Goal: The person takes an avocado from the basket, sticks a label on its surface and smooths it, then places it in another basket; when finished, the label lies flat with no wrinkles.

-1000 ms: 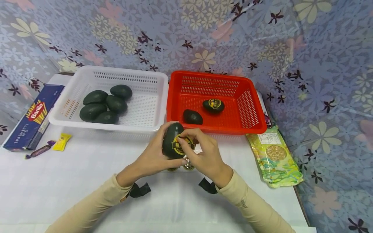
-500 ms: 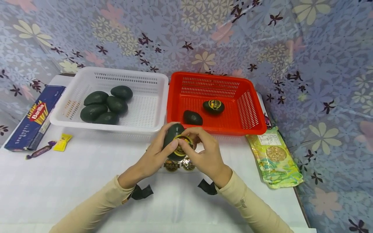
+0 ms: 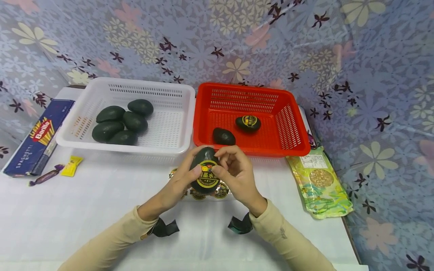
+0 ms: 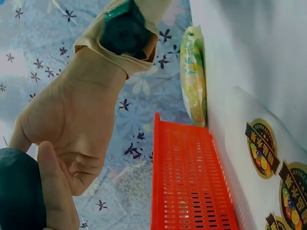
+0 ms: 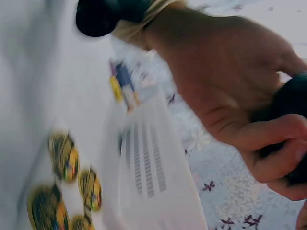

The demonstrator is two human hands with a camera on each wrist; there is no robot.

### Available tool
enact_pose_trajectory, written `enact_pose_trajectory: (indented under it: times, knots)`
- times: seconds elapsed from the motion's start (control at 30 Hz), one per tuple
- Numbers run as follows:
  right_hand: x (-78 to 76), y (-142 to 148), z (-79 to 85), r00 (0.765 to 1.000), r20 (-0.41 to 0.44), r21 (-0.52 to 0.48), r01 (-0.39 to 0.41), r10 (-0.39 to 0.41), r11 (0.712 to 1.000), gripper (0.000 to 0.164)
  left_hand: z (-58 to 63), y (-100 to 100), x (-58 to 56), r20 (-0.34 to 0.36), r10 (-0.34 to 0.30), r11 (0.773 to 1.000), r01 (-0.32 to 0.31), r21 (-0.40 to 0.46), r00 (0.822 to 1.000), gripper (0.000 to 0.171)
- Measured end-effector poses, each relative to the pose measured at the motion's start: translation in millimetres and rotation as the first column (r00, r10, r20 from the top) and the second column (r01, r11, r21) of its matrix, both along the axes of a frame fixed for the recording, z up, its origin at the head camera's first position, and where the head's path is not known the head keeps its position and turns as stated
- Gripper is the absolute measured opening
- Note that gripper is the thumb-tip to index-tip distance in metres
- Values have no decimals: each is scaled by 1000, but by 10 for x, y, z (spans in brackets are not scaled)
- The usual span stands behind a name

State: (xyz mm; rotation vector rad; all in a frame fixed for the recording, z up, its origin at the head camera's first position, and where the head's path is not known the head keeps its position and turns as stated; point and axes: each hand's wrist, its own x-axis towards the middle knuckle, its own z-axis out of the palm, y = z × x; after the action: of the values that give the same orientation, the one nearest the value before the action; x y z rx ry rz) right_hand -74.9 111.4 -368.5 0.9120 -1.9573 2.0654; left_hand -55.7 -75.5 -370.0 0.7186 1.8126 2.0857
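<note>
A dark green avocado (image 3: 205, 154) with a round black-and-gold sticker (image 3: 207, 175) facing up is held above the table. My left hand (image 3: 174, 188) grips it from the left, thumb on the sticker's left edge. From the right, my right hand (image 3: 239, 178) holds its side with bent forefinger and thumb, the thumb at the sticker's right edge. In the left wrist view the right hand (image 4: 72, 115) is beside the avocado (image 4: 19, 189). The right wrist view has the left hand (image 5: 230, 72) around it. Below lies a sheet of similar stickers (image 3: 198, 194), partly hidden.
A white basket (image 3: 169, 148) with several plain avocados (image 3: 135, 121) stands back left. Beside it, a red basket (image 3: 288, 150) holds a stickered avocado (image 3: 245, 126) and another (image 3: 223, 136). A spaghetti box (image 3: 37, 139) and candies (image 3: 47, 175) lie left; a green food bag (image 3: 323, 184) lies right.
The right thumb and forefinger have moved off the sticker's face to its right edge. The left thumb has come onto the sticker. The avocado has turned and lowered slightly, showing the sticker more fully.
</note>
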Motion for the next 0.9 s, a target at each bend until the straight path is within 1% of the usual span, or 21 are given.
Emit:
enact_pose_trajectory:
  times: [0.07,0.13,0.2,0.27,0.3,0.33,0.37,0.47,0.53,0.6,0.73,0.83,0.9]
  knots:
    - [10,17,8,997,62,-8,-42,42,999,30,4,-5,7,7,-19,1000,18,23,1000,51]
    - [18,35,20,987,132,-18,-85,87,996,25,5,-14,14,10,-36,999,36,29,999,51]
    - [26,53,33,970,203,-36,-133,137,990,22,1,-23,19,12,-52,998,52,24,999,51]
    - [25,73,42,949,253,-63,-178,188,982,17,-8,-31,19,8,-60,998,60,10,998,51]
    - [23,83,47,941,267,-77,-196,209,978,15,-13,-34,17,-10,-58,998,58,-5,998,51]
    - [18,95,50,937,272,-78,-206,219,975,13,-18,-34,14,-33,-49,998,48,-31,998,50]
    - [15,107,51,938,269,-69,-208,219,976,13,-25,-32,5,-69,-39,998,35,-56,997,50]
    - [9,133,53,951,257,-4,-179,174,984,19,-43,-16,-12,-159,-14,992,-6,-127,987,48]
    - [14,144,45,953,262,38,-167,151,985,25,-59,-1,-16,-191,-11,986,-21,-164,982,48]
    - [19,146,35,943,295,49,-176,154,983,29,-66,8,-9,-185,-20,985,-13,-174,983,47]
    - [18,159,-16,904,364,-12,-235,223,972,29,-88,9,11,-146,-39,983,12,-184,988,47]
    - [12,181,-66,879,394,-51,-271,269,961,22,-107,-1,25,-99,-47,986,31,-164,994,47]
    - [7,198,-82,872,404,-60,-275,275,960,18,-126,-4,28,-65,-43,990,34,-136,997,48]
